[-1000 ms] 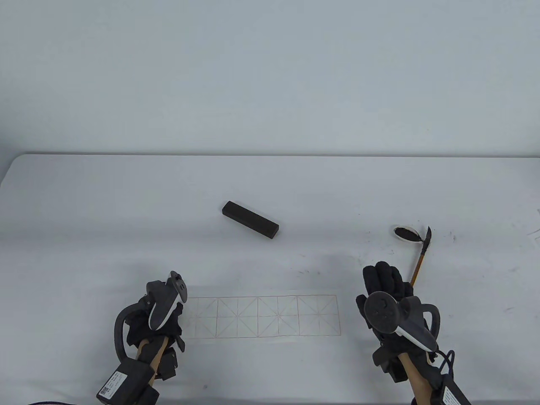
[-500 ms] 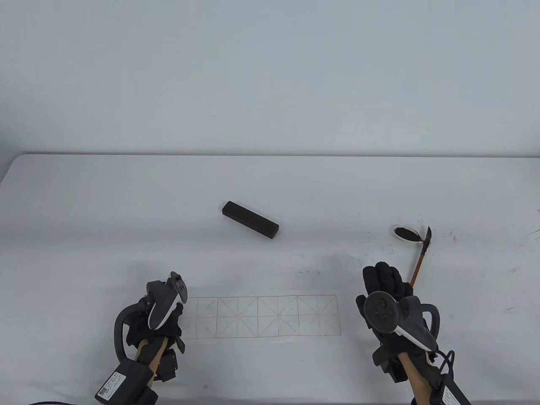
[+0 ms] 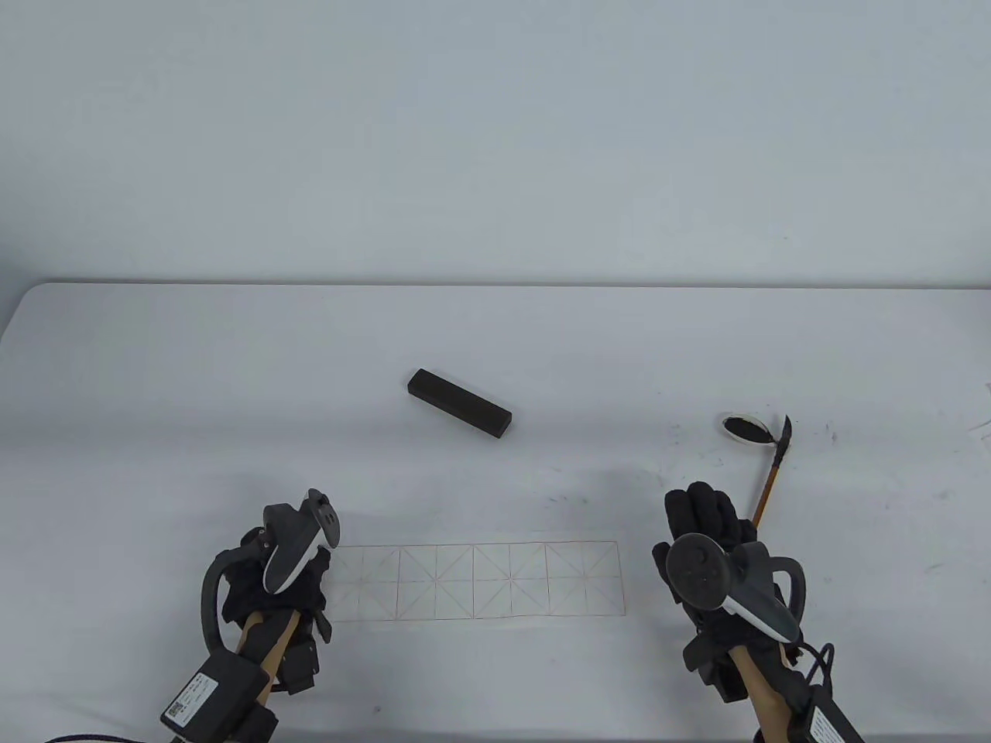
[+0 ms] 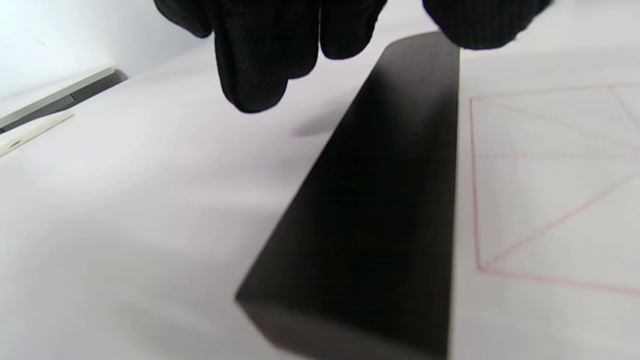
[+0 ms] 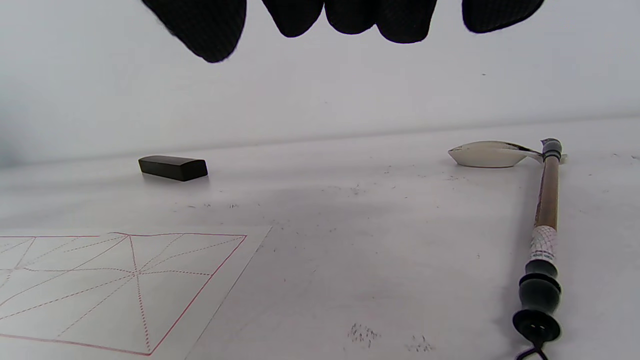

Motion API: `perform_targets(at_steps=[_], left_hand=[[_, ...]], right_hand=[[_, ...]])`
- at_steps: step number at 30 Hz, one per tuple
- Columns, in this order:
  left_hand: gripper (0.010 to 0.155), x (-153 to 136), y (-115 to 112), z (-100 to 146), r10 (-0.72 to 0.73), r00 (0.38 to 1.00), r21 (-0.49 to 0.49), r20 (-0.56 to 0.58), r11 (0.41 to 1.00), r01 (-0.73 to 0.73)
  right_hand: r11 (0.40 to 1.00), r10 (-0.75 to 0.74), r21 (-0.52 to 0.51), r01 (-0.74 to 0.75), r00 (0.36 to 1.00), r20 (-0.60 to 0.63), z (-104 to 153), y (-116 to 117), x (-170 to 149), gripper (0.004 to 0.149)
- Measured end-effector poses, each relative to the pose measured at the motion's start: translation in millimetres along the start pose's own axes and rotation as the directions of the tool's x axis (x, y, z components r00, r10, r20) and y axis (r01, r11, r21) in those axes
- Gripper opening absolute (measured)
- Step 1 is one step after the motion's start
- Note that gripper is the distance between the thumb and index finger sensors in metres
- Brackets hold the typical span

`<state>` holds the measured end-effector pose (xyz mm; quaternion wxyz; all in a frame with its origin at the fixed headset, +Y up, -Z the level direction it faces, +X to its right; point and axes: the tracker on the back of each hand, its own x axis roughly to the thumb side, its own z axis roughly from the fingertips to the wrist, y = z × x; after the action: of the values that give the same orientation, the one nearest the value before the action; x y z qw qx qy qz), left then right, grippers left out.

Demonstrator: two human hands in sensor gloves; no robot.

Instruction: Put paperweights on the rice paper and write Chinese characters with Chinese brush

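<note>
The rice paper [image 3: 480, 580] with a red grid lies near the table's front edge. One black paperweight [image 4: 380, 200] lies along the paper's left margin; in the table view it is hidden under my left hand [image 3: 310, 580]. In the left wrist view the gloved fingers [image 4: 255, 60] hang just above and beside that block, not closed round it. A second black paperweight [image 3: 460, 403] lies further back, off the paper. My right hand [image 3: 701, 518] rests with straight fingers just right of the paper, holding nothing. The brush [image 3: 770, 480] lies to its right, tip against the ink dish [image 3: 745, 428].
Small ink specks mark the white table [image 3: 155, 387] around the dish and behind the paper. A grey strip [image 4: 65, 95] shows at the far left in the left wrist view. A cable trails from the right wrist.
My left hand has shifted slightly left and back from the paper's left end. The right hand, brush, dish and far paperweight have not moved.
</note>
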<state>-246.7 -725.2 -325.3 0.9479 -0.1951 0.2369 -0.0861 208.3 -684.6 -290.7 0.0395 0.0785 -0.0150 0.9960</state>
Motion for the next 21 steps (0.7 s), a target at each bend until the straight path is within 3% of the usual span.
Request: perform_targets(at_steps=[5, 10, 15, 21], left_hand=[[0.083, 11, 22, -4, -0.002, 0.998, 0.038, 0.069, 0.999, -0.001], [0.083, 38, 44, -15, -0.042, 0.994, 0.138, 0.098, 0.99, 0.028], [0.083, 80, 61, -27, -0.151, 0.986, 0.208, 0.069, 0.969, 0.134], [0.083, 135, 72, -49, -0.242, 0.969, 0.212, 0.049, 0.951, 0.226]], right_hand=[[1.0, -0.014, -0.004, 0.014, 1.0, 0.004, 1, -2, 0, 0.067], [1.0, -0.015, -0.008, 0.015, 1.0, 0.014, 2, -4, 3, 0.067], [1.0, -0.012, -0.002, 0.012, 1.0, 0.023, 2, -3, 4, 0.067], [1.0, -0.008, -0.003, 0.008, 0.999, 0.038, 2, -3, 7, 0.067]])
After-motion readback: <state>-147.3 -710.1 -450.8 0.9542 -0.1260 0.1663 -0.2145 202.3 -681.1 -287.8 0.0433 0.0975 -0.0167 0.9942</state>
